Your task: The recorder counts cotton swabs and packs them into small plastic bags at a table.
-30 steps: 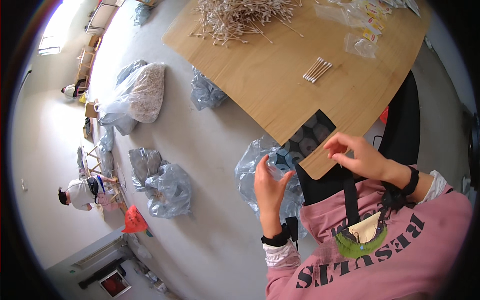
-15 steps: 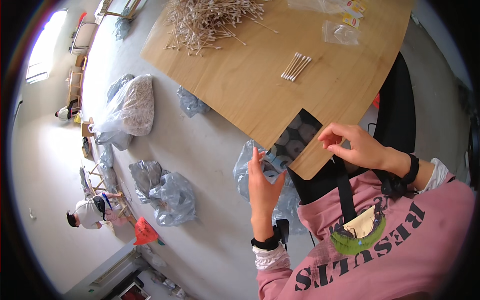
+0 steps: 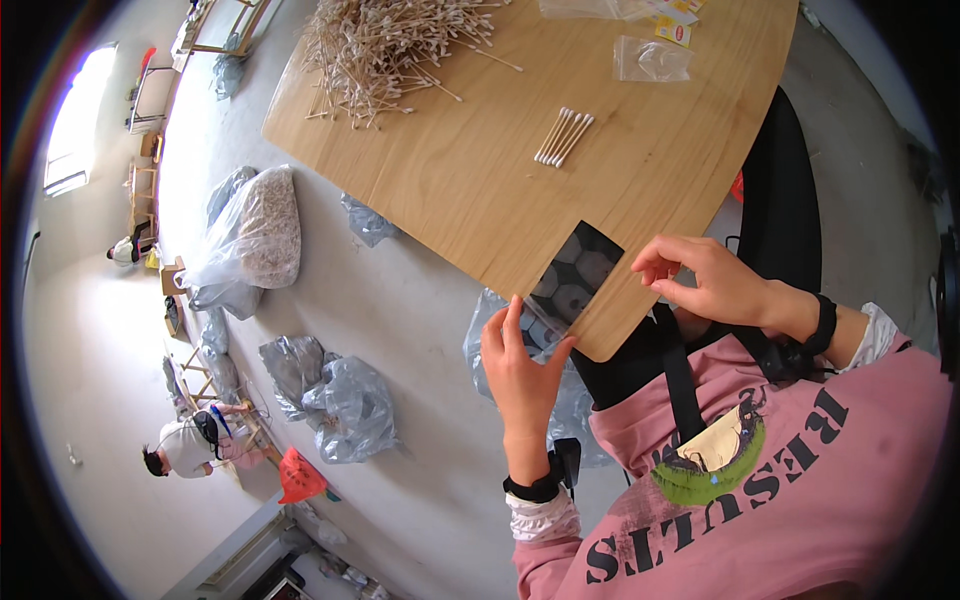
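A dark rectangular card (image 3: 583, 268) with a grey hexagon pattern lies at the near corner of the wooden table (image 3: 470, 200). My left hand (image 3: 525, 365) is at its near-left end, thumb and fingers spread toward the two corners there; whether they press on it I cannot tell. To the right of the card, my right hand (image 3: 705, 280) hovers with loosely curled fingers, the thumb apart and nothing visible between them. Farther in, several cotton swabs (image 3: 565, 137) lie side by side in a short row. A big loose heap of cotton swabs (image 3: 385, 55) covers the far left part of the table.
Small clear plastic bags (image 3: 650, 60) and yellow-and-white labels (image 3: 675, 30) lie at the far right of the table. Filled plastic bags (image 3: 270, 225) and grey bags (image 3: 350, 405) stand on the floor to the left. Another person (image 3: 190, 443) works at the left, near a red bag (image 3: 300, 475).
The view has shifted a little, so the table sits farther left in it. My left hand's fingertips have come to the near end of the card. My right hand keeps its curled pose.
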Available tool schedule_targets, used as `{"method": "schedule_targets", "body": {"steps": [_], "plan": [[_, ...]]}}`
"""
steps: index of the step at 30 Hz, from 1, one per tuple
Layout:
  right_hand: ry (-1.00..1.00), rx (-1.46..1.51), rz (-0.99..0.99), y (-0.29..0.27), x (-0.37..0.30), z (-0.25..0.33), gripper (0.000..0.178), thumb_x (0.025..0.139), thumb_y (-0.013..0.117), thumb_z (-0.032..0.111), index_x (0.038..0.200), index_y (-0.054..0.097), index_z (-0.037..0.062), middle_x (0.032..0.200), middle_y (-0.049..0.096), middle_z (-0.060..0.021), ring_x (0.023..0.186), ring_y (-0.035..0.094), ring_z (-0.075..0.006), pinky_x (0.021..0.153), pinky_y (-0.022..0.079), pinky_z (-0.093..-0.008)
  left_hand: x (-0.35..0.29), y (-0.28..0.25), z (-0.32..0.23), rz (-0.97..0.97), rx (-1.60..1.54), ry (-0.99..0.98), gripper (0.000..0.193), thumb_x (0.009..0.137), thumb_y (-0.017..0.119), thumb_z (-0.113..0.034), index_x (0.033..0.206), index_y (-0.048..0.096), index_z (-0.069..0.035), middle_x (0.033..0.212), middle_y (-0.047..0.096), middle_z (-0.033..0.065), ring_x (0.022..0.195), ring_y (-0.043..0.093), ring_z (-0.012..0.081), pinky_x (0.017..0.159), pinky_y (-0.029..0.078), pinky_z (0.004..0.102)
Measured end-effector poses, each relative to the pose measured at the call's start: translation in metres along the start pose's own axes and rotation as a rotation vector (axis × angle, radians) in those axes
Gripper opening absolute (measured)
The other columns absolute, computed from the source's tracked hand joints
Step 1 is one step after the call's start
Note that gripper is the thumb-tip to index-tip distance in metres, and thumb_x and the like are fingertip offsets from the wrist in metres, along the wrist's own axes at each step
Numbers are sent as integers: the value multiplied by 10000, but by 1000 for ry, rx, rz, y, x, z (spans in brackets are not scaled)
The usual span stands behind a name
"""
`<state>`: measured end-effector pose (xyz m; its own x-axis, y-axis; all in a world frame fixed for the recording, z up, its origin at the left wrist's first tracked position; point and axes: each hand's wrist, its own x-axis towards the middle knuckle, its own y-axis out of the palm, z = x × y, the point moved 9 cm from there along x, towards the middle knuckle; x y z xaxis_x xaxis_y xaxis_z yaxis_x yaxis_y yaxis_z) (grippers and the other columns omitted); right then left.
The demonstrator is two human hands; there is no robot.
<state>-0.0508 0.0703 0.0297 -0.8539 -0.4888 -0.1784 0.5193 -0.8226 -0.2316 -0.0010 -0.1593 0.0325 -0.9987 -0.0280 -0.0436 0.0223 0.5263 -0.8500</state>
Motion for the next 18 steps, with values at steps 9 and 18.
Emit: {"method": "schedule_targets", "body": {"steps": [9,18], "plan": [[2,12,-6,-5,3,-5,208,876,621,12,1083,602,10,909,659,-89,830,657,-197,769,526,-322,12,0,1,27,16,23,738,614,923,-181,1279,616,-95,1178,550,116,1122,534,327,956,453,447],[-104,-114,-53,-28,29,13,233,858,613,-9,1089,598,16,973,654,-100,904,659,-228,798,522,-352,8,15,-32,-94,235,104,985,761,824,-428,1505,354,14,1581,288,236,1461,280,419,1177,258,514]]}}
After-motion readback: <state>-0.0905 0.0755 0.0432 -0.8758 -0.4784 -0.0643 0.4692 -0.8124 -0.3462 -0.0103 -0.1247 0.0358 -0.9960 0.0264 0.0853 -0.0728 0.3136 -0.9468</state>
